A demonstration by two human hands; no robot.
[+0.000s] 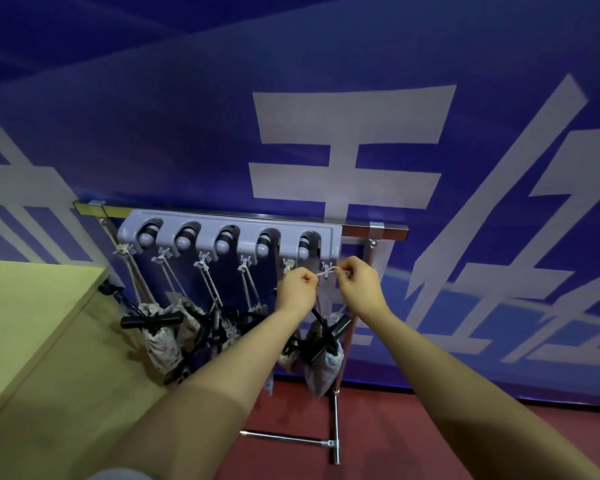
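Note:
A grey wall-type holder (229,233) with several roller slots hangs on a metal rail (361,228) of a stand. Small hooks run under it, and drawstring cloth bags (160,337) hang from several of them by cords. My left hand (297,287) and my right hand (355,284) are raised side by side at the rightmost hook (326,266). Each hand pinches one end of a thin white cord (327,271) stretched between them just under that hook. A grey bag (321,372) with black handles hangs below my hands.
A yellow-green table (25,317) fills the lower left, its corner close to the leftmost bags. A blue banner (326,98) with large white characters covers the wall behind. The stand's metal foot (335,441) rests on red floor (395,427) at bottom centre.

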